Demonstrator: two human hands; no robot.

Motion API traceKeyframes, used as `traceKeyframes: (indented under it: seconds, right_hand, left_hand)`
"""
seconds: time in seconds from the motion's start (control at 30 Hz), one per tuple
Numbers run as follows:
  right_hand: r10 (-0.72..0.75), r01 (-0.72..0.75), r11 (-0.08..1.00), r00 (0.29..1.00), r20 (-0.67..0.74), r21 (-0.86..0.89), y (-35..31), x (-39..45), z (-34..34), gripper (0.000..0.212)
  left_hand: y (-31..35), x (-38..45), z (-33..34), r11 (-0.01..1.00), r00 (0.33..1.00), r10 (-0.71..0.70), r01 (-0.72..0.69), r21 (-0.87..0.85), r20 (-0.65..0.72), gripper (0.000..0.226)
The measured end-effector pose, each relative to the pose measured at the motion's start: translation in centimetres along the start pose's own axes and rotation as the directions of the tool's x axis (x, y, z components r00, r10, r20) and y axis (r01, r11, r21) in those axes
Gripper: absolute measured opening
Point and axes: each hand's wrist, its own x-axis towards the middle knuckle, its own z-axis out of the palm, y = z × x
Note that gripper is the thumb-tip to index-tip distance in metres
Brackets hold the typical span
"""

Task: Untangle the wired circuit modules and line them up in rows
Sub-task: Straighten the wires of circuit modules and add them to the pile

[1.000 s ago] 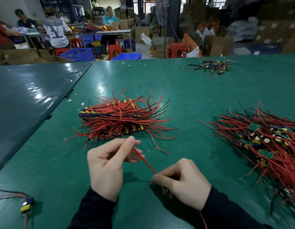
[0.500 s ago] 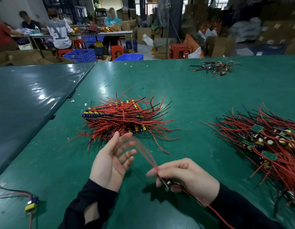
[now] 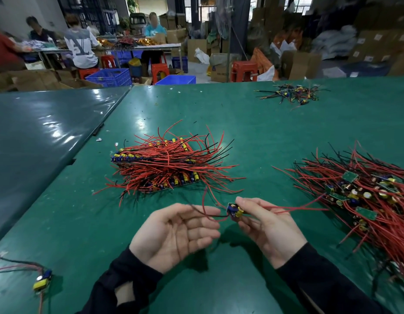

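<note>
My right hand [image 3: 268,225] pinches a small circuit module [image 3: 234,210] with blue and yellow parts, held above the green table. Its red and black wires trail left across my left hand [image 3: 174,232], which lies palm up with relaxed fingers, and another red wire runs right toward the tangled heap. A stack of lined-up modules [image 3: 164,164] with red wires sits beyond my hands. The tangled heap of modules [image 3: 366,198] lies at the right.
A lone module [image 3: 42,281] with wires lies at the near left. A small bunch of wired parts [image 3: 291,94] sits at the far right of the green table [image 3: 253,132]. A darker table [image 3: 38,137] adjoins on the left. People work at a bench far behind.
My right hand has lifted and turned, bringing the module up into view. My left hand let the red wire slip and turned palm up under the wires.
</note>
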Motion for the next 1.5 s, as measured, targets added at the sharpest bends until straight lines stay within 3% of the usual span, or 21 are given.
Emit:
traceKeyframes:
  seconds: [0.07,0.2,0.27,0.37,0.67,0.83,0.97,1.07,1.13,1.2,1.27,1.33,1.4,1.5]
  right_hand:
    - [-0.027,0.027,0.999,1.0,0.0,0.036,0.2,-0.1,0.0,0.008]
    - [-0.05,0.05,0.998,0.999,0.004,0.05,0.7,-0.3,0.1,0.012]
    - [-0.053,0.053,0.998,0.999,0.005,0.034,0.9,-0.4,0.1,0.013]
    - [-0.064,0.062,0.997,0.997,0.044,0.049,1.1,-0.5,0.2,0.008]
    - [-0.079,0.077,0.997,0.989,0.125,0.021,1.0,-0.8,0.5,0.013]
    - [-0.135,0.155,0.978,0.981,0.141,-0.142,0.8,-1.1,0.6,0.015]
    - [-0.183,0.229,0.946,0.962,0.205,-0.231,1.0,-1.2,0.4,0.026]
    - [-0.189,0.27,0.917,0.942,0.276,-0.294,1.3,-1.1,0.3,0.022]
    - [-0.13,0.285,0.88,0.913,0.386,-0.379,0.7,-1.2,0.1,0.02]
    - [0.004,0.311,0.775,0.867,0.497,-0.55,-0.6,-1.1,-0.7,0.033]
    - [0.101,0.324,0.676,0.849,0.519,-0.662,-1.5,-0.7,-1.3,0.039]
    - [0.043,0.283,0.729,0.89,0.454,-0.623,-1.7,0.2,-1.8,0.032]
    - [0.033,0.157,0.874,0.925,0.379,-0.46,-1.5,0.6,-1.7,0.021]
    - [0.148,0.024,0.938,0.875,0.46,-0.345,-1.0,0.0,-0.9,0.02]
  left_hand:
    - [-0.3,0.2,-0.1,0.997,0.997,0.069,-0.07,-0.015,-0.036,0.034]
    - [-2.1,0.5,1.0,0.925,0.962,0.268,-0.24,0.294,-0.058,0.031]
    - [-2.8,0.7,1.6,0.86,0.913,0.407,-0.368,0.352,-0.039,0.036]
    - [-2.8,1.1,1.7,0.764,0.81,0.576,-0.483,0.428,-0.114,0.026]
    - [-2.3,1.1,1.2,0.65,0.659,0.727,-0.572,0.5,-0.192,0.013]
    - [-2.2,0.9,1.4,0.602,0.618,0.765,-0.589,0.539,-0.181,0.009]
    - [-2.1,0.7,1.5,0.625,0.618,0.756,-0.581,0.521,-0.218,0.007]
    - [-1.9,0.6,1.4,0.704,0.644,0.702,-0.563,0.432,-0.305,0.012]
    - [-1.5,0.5,1.4,0.749,0.666,0.66,-0.545,0.377,-0.348,0.01]
    - [-1.0,0.2,1.4,0.783,0.704,0.619,-0.519,0.342,-0.349,0.008]
    - [-0.7,0.0,1.4,0.813,0.744,0.579,-0.498,0.303,-0.332,0.008]
    - [-0.6,-0.2,1.5,0.837,0.786,0.54,-0.466,0.287,-0.299,0.01]
    - [-1.0,-0.2,1.7,0.849,0.822,0.509,-0.43,0.307,-0.256,0.018]
    - [-1.8,0.1,2.1,0.815,0.824,0.529,-0.428,0.389,-0.202,0.023]
